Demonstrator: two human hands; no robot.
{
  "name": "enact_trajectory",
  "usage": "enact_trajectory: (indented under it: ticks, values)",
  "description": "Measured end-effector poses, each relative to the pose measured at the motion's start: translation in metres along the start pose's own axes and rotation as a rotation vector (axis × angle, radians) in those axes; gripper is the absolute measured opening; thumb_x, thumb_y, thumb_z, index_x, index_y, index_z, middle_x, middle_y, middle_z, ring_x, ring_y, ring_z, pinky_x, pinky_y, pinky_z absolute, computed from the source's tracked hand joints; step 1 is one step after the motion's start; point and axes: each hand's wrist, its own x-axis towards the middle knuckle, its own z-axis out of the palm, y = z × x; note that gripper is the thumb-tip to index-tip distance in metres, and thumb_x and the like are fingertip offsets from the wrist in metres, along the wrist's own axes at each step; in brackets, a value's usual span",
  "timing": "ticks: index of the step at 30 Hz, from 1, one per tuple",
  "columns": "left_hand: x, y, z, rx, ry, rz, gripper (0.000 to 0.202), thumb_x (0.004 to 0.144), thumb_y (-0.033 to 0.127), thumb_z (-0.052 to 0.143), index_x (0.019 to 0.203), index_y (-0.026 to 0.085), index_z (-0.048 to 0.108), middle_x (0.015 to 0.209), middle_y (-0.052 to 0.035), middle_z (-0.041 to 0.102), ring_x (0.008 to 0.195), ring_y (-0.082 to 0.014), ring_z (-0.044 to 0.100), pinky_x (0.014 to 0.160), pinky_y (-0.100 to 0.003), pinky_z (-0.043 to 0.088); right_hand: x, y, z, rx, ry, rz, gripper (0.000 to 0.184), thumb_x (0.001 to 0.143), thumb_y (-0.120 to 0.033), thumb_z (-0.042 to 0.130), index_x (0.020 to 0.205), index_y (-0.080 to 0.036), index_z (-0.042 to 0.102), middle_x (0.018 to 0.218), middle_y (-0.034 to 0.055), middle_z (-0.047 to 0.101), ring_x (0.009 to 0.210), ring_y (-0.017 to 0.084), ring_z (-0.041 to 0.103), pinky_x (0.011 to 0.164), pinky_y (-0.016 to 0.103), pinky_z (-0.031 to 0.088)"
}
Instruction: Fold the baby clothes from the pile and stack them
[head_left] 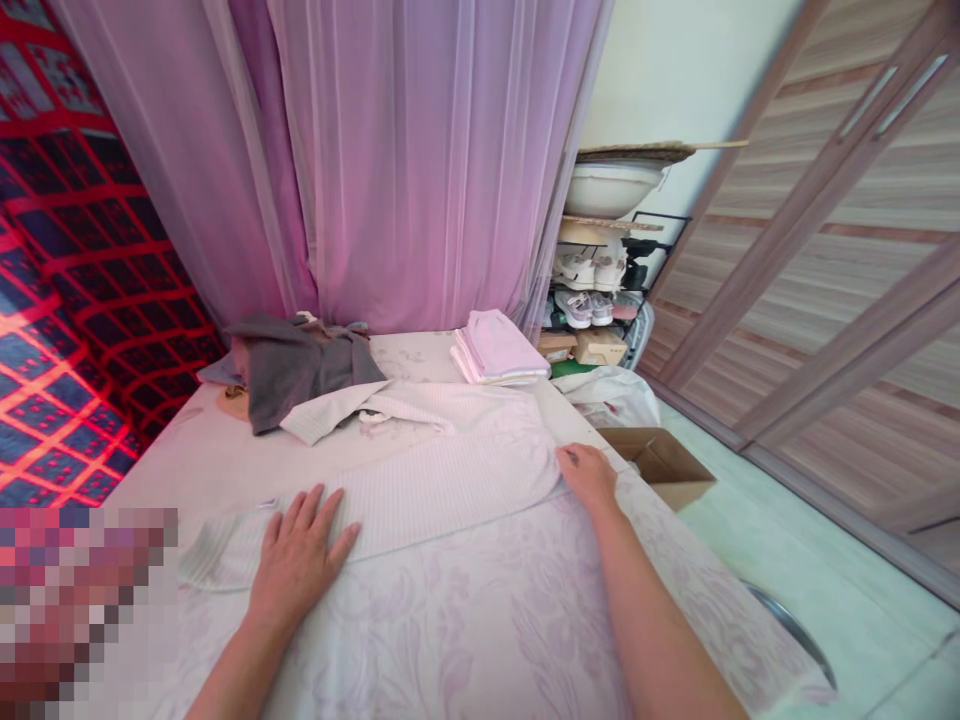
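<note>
Pale ribbed knit pants (pixel 442 490) lie across the bed, the waist end to the right and the two legs stretching left. My left hand (pixel 300 550) rests flat on the nearer leg, fingers spread. At the waist corner my right hand (pixel 589 475) is closed, its fingertips pinching the fabric's edge. The farther leg lies bent, its cuff touching a heap of dark grey clothes (pixel 300 365). Behind the waist sits a folded stack of pink and white clothes (pixel 501 345).
A floral sheet (pixel 465 640) covers the bed. Beyond it hangs a purple curtain (pixel 420 170). To the right are an open cardboard box (pixel 675 490), a white bag (pixel 619 395), a shoe rack (pixel 592 275) and a wooden wardrobe (pixel 840 270). Red-checked fabric (pixel 90 230) hangs left.
</note>
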Motion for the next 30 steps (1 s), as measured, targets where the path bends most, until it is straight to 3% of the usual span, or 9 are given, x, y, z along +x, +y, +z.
enact_trajectory:
  ticks: [5,8,11,14,17,20,25,28,30]
  values:
    - [0.0,0.0,-0.001,0.016,-0.002,0.0,0.059,0.087,0.051,0.039,0.137,0.021,0.047,0.147,-0.0101,0.04,0.136,-0.03,0.033,0.108,-0.049,0.025,0.002,0.01,0.016,0.066,-0.066,-0.068,0.03,0.086,-0.042,0.046,0.092,-0.024,0.07,0.129,0.0016,0.059,0.127,0.025,0.04,0.102,0.037,0.031]
    - [0.0,0.0,-0.001,0.022,0.001,0.004,0.059,0.087,0.051,0.038,0.137,0.021,0.047,0.147,-0.0103,0.04,0.136,-0.0302,0.033,0.108,-0.049,0.026,0.004,0.008,0.019,-0.014,-0.025,-0.087,0.033,0.088,-0.044,0.045,0.089,-0.022,0.07,0.126,0.0049,0.06,0.129,0.027,0.036,0.104,0.044,0.024]
    - [0.0,0.0,0.0,0.032,0.003,0.006,0.059,0.087,0.051,0.038,0.138,0.021,0.046,0.148,-0.0104,0.04,0.136,-0.0304,0.033,0.108,-0.049,0.026,0.003,0.01,0.019,-0.1,0.039,-0.058,0.038,0.088,-0.044,0.045,0.102,-0.016,0.066,0.121,0.0136,0.061,0.126,0.029,0.039,0.103,0.047,0.024]
    - [0.0,0.0,0.0,0.036,-0.002,-0.001,0.06,0.087,0.05,0.038,0.138,0.021,0.046,0.148,-0.0103,0.039,0.136,-0.0303,0.033,0.108,-0.049,0.026,0.001,0.012,0.018,-0.069,0.045,-0.069,0.04,0.088,-0.044,0.045,0.106,-0.014,0.063,0.117,0.0155,0.062,0.116,0.028,0.047,0.097,0.042,0.031]
    - [0.001,0.0,0.001,0.034,-0.013,-0.005,0.06,0.087,0.051,0.038,0.138,0.022,0.046,0.148,-0.01,0.039,0.136,-0.0301,0.033,0.108,-0.049,0.026,-0.006,0.008,0.014,0.032,0.137,-0.114,0.045,0.088,-0.04,0.042,0.123,-0.014,0.054,0.129,0.0156,0.055,0.119,0.026,0.046,0.098,0.041,0.032]
    - [0.001,0.0,0.001,0.036,-0.018,-0.002,0.059,0.087,0.051,0.037,0.139,0.022,0.045,0.148,-0.0099,0.038,0.137,-0.0298,0.032,0.108,-0.049,0.025,-0.021,-0.011,0.009,0.074,0.187,-0.266,0.053,0.091,-0.035,0.035,0.138,-0.013,0.04,0.144,0.0152,0.042,0.132,0.025,0.035,0.106,0.045,0.024]
    - [0.0,0.0,0.0,0.036,0.0,0.004,0.059,0.087,0.05,0.038,0.138,0.02,0.046,0.148,-0.0111,0.039,0.136,-0.0304,0.032,0.107,-0.049,0.026,-0.05,-0.059,0.012,-0.029,-0.134,-0.644,0.056,0.092,-0.041,0.031,0.145,-0.022,0.032,0.154,0.0077,0.027,0.141,0.023,0.02,0.113,0.046,0.01]
    - [0.0,0.0,0.0,0.033,0.003,0.005,0.059,0.087,0.05,0.038,0.138,0.021,0.046,0.147,-0.0108,0.039,0.136,-0.0306,0.033,0.107,-0.05,0.026,-0.052,-0.065,0.016,-0.089,-0.311,-0.658,0.059,0.093,-0.049,0.027,0.146,-0.022,0.031,0.155,0.0077,0.022,0.142,0.022,0.017,0.114,0.048,0.008]
    - [0.0,0.0,-0.001,0.036,0.001,0.004,0.059,0.087,0.05,0.038,0.138,0.021,0.046,0.147,-0.0106,0.039,0.136,-0.0306,0.033,0.107,-0.05,0.026,-0.045,-0.056,0.017,-0.125,-0.352,-0.607,0.06,0.093,-0.05,0.023,0.146,-0.022,0.031,0.155,0.0075,0.021,0.143,0.022,0.016,0.114,0.049,0.008]
